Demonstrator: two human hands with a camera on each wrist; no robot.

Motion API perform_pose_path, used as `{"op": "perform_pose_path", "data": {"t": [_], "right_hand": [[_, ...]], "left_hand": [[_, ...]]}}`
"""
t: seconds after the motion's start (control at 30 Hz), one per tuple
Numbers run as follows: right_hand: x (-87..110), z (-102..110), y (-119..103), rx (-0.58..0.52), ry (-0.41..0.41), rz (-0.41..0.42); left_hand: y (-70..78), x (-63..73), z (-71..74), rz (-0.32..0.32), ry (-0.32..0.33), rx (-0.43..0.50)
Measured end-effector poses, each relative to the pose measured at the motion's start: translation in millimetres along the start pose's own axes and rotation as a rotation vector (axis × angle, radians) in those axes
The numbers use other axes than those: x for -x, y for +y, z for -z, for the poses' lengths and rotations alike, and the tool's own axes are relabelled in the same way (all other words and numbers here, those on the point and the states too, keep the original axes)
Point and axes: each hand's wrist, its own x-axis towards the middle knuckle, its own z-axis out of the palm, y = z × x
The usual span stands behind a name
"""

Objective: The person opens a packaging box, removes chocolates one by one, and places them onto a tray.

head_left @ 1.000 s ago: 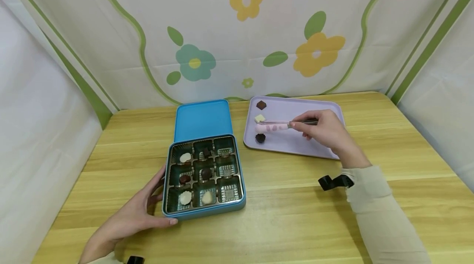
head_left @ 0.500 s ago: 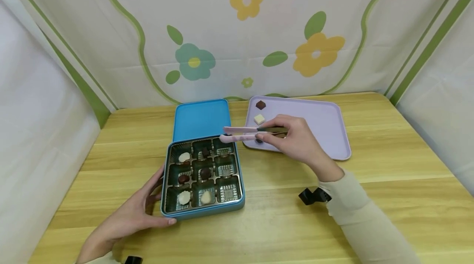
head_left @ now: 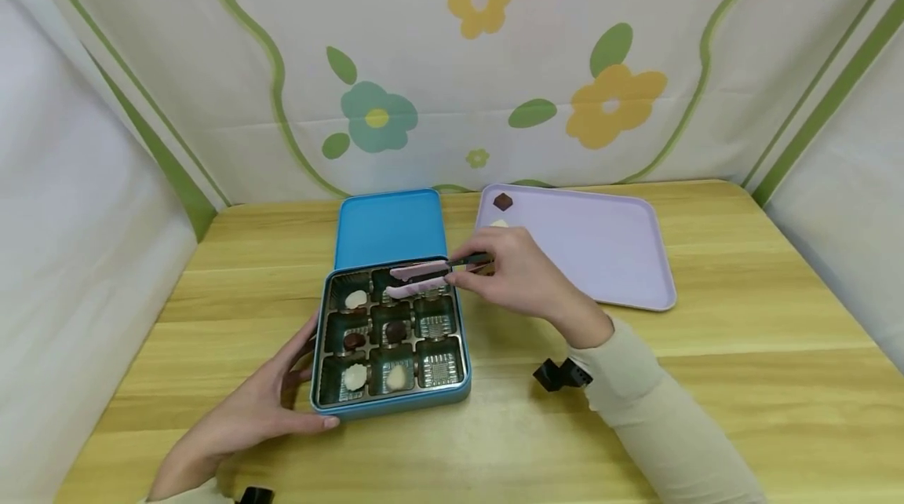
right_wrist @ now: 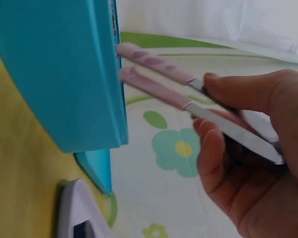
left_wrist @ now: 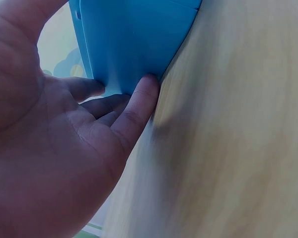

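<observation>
A blue tin [head_left: 462, 363] with a divided insert sits on the table, chocolates in its left and middle columns. My left hand [head_left: 264, 402] rests against its left side, thumb at the near corner; in the left wrist view, the fingertips [left_wrist: 148, 84] touch the tin's wall. My right hand [head_left: 519, 276] holds pink-tipped metal tongs [right_wrist: 164, 69] between thumb and fingers. The tong tips reach over the tin's far right compartment towards the far middle one, standing slightly apart. Whether a chocolate is between them, I cannot tell.
The blue lid [head_left: 391, 229] lies behind the tin. A lavender tray [head_left: 607, 245] at the back right bears a brown chocolate [head_left: 503, 202] and a white chocolate [head_left: 498, 224], the latter partly hidden by the right hand. A flowered cloth [head_left: 438, 56] hangs behind the table.
My right hand has carried the tongs leftward from the lavender tray to above the tin's far compartments. The left hand has stayed against the tin.
</observation>
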Motion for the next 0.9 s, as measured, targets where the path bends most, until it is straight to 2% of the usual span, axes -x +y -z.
{"op": "perform_pose_path", "data": {"t": [0.27,0.4,0.5,0.73,0.9], "right_hand": [[-36.4,-1,-39,0.288,-0.256,-0.005],[-39.6,-6,-44,0.334,-0.327,-0.002],[-34.6,-6,-38,0.295,-0.295,-0.003],[-18.4,-2,-21,0.136,-0.137,0.016],[-6.6,-4,-10,0.028,-0.034,-0.024]], "left_hand": [[-1.2,0.0,-4.4,-0.038,-0.017,0.044],[-1.0,-1.3,-8.1,-0.048,-0.029,0.072],[0.3,-0.9,-8.2,-0.042,-0.021,0.055],[0.2,-0.6,-4.6,-0.037,-0.011,0.016],[-2.0,2.2,-2.2,-0.031,-0.005,0.008]]}}
